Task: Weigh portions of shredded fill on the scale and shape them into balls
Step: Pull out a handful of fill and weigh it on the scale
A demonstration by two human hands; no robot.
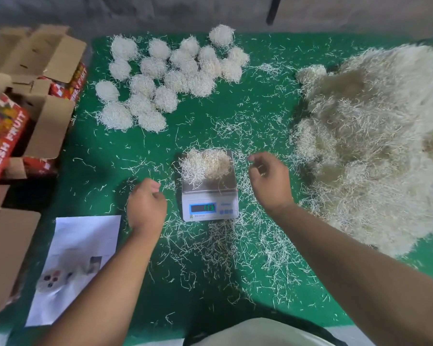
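Scale (209, 196) sits mid-worktop (105, 156), near-centre, display facing you. Green digits are lit but too blurred to read. Portion (205, 166) of fill sits on the steel pan, heaped to the far-left side and overhanging the pan's left edge.

Your left hand (146, 204) hovers just left of the scale, apart from it. Fingers (155, 187) are curled loosely inward; I see nothing held. Your right hand (269, 179) hovers just right of the pan, not touching it. Its fingers are curled with thumb toward fingertips, and a few pale strands show at the palm. Can't tell whether they are pinched or just lying behind the hand.

Bulk pile (375, 146) fills the right side of the worktop, from far to near. Finished balls (165, 78) are clustered far-left, roughly twenty, most touching one another. One ball sits slightly apart at the far edge of the cluster.

Loose strands (235, 245) are scattered across the green surface, thickest around and near the scale.

Open cartons (35, 96) stand off the left edge, with red "FRESH FRUIT" boxes inside. Printed sheet (78, 260) lies near-left, partly under your left forearm.
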